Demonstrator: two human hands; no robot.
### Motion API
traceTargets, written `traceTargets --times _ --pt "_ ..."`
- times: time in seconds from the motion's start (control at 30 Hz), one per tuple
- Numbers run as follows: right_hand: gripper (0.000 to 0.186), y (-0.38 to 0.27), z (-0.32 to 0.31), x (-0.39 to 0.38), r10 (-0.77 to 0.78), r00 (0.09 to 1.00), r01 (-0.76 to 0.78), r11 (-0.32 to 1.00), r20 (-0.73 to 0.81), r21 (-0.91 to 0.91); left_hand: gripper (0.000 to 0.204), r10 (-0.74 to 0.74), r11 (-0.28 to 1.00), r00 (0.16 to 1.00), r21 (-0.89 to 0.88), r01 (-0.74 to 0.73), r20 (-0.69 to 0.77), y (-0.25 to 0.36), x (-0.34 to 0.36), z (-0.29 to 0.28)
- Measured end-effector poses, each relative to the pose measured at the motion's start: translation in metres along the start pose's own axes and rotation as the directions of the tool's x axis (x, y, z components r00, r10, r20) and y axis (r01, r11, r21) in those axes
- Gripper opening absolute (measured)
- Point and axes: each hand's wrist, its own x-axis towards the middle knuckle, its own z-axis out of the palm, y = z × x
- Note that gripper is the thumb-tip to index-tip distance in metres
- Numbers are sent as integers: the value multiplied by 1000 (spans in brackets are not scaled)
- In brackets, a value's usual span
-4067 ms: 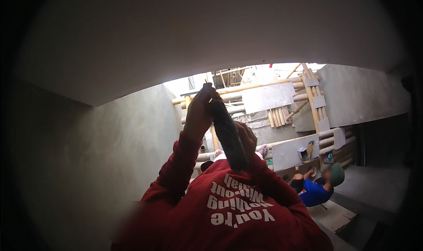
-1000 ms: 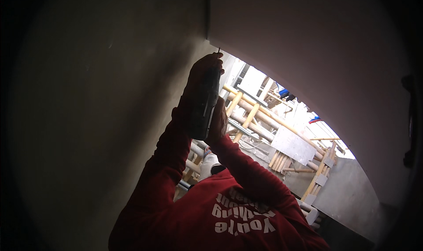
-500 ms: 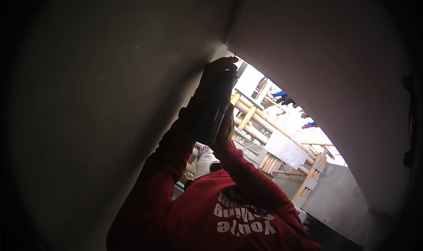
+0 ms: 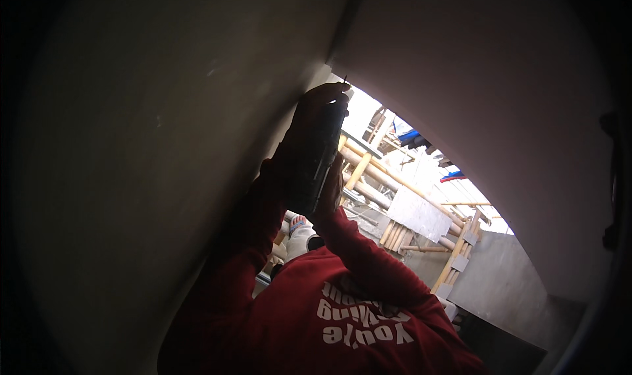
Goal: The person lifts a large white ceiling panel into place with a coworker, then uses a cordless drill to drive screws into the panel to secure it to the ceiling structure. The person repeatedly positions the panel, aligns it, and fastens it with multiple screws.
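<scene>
Since half a second ago, both hands and the tool shift slightly left across the head view, along with the corner above them and the poles beyond; against the picture from four seconds ago, the wall now takes up the whole left side.

In the head view, deep shade hides much: the left hand and the tool merge into one dark shape, and their border is hard to trace. The right hand's fingers are hidden behind the tool. Black fisheye edges swallow the outer parts of the wall and the overhead slab.

Long, dark and blocky, the tool shows a faint sheen along its right side and a thin pin at its top end. It sits just above the chest of the red sweater, right beside the wall. Its long axis runs nearly upright, top leaning right, and the pin points up near the corner between wall and slab; whether it touches cannot be told.

The left hand curls around the tool's upper part, fingertips close to the pin. The right hand lies against its lower right side; how tightly it closes cannot be told. Beyond are wooden poles and a pale board.
</scene>
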Motion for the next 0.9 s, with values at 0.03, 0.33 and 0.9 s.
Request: traceTargets --times 0.03,0.33,0.9 --pt "46 -3 0 1 -34 999 34 999 -22 10 24 6 1000 1000 9 -6 5 1 1 0" --pt "39 -29 -2 5 39 999 -35 995 -37 93 13 -231 967 970 -129 220 -79 18 5 13" --pt "57 -3 18 2 104 989 -64 938 -102 339 29 -277 940 961 -210 268 -14 16 6 0"
